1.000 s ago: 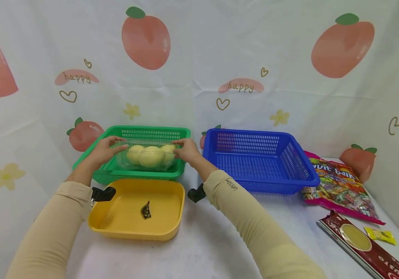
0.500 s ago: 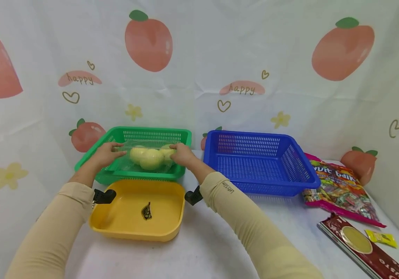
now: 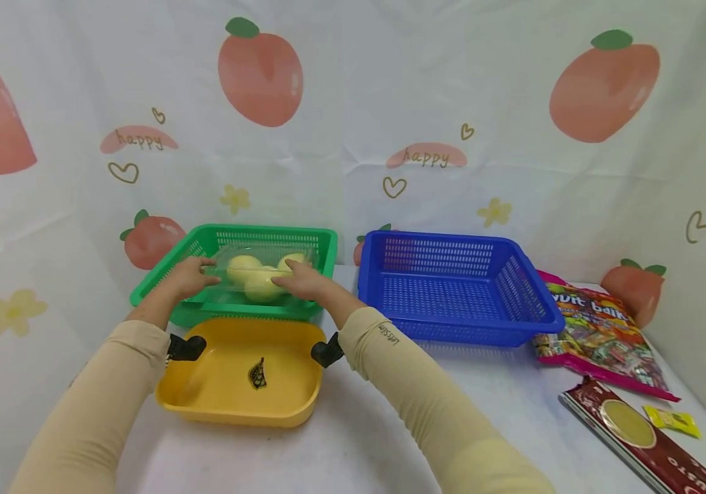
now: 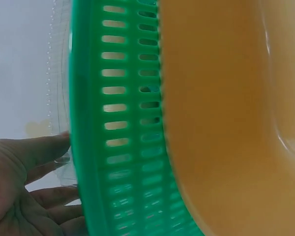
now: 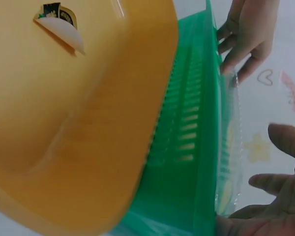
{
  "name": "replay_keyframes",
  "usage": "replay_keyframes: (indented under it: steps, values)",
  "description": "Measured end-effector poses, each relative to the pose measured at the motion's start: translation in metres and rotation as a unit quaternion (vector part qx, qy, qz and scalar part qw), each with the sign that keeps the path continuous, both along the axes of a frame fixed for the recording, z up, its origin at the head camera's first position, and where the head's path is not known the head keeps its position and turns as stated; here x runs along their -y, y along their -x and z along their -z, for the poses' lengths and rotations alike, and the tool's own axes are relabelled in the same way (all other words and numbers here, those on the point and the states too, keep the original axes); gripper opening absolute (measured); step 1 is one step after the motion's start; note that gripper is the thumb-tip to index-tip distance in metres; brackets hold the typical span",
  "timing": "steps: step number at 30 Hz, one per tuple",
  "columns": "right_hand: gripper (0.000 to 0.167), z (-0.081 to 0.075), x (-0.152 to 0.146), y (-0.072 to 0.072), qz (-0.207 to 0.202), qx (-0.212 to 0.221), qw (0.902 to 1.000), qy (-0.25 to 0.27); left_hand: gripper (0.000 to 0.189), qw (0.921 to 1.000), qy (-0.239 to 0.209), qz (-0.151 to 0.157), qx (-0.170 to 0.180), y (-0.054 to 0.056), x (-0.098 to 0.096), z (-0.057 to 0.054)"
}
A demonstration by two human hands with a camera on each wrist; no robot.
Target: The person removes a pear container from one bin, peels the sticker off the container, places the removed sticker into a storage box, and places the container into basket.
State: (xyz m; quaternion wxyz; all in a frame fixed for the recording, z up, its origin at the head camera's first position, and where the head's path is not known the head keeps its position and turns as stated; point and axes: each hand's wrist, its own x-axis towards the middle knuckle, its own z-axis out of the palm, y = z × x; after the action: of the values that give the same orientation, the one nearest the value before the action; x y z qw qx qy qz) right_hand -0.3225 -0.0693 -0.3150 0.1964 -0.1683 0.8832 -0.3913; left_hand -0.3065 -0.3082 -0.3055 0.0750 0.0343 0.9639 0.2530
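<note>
A clear plastic box (image 3: 223, 291) with pale yellow round pieces (image 3: 263, 285) inside sits within the green basket (image 3: 328, 247). At the box's left end is my left hand (image 3: 189, 278); in the left wrist view, its thumb and fingers lie on either side of the clear corner, pinching it. My right hand (image 3: 303, 280) is over the box's right end with its fingers spread. In the right wrist view, its thumb is raised away from the box, and its lower fingers pass behind the basket rim, partly hidden.
A yellow tray (image 3: 241, 398) stands in front of the green basket. To the right are a blue basket (image 3: 476, 329), a candy bag (image 3: 602, 336), a dark red packet (image 3: 649, 439) and a small yellow packet (image 3: 672, 420). A printed cloth (image 3: 340, 82) hangs behind.
The clear box has settled lower and further back in the green basket. My right hand has shifted left and slightly down, its fingers spreading. My left hand has come down a little.
</note>
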Motion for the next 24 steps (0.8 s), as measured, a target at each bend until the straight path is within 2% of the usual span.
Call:
replay_keyframes:
  steps: [3, 7, 12, 16, 20, 24]
  values:
    - [0.067, 0.003, 0.002, -0.003, -0.021, 0.000, 0.9998, -0.007, 0.056, 0.9999, 0.010, 0.007, 0.003, 0.003, 0.003, 0.004]
    - [0.070, 0.006, 0.008, -0.004, -0.021, -0.004, 0.9997, -0.015, 0.057, 0.9997, 0.013, 0.016, 0.009, 0.005, 0.007, 0.009]
    - [0.072, 0.010, 0.013, -0.005, -0.023, -0.014, 0.9992, -0.029, 0.058, 0.9994, 0.026, 0.024, 0.003, 0.003, 0.014, 0.014]
    - [0.074, 0.011, 0.009, -0.007, -0.049, -0.024, 0.9982, -0.025, 0.060, 0.9988, 0.044, 0.020, -0.007, 0.000, 0.016, 0.018]
    - [0.076, 0.004, -0.011, -0.012, -0.092, -0.041, 0.9948, -0.015, 0.065, 0.9971, 0.058, 0.007, -0.049, -0.007, 0.010, 0.010]
    - [0.079, -0.008, -0.050, -0.021, -0.116, -0.089, 0.9893, -0.003, 0.067, 0.9866, 0.090, -0.010, -0.136, -0.020, -0.002, -0.004]
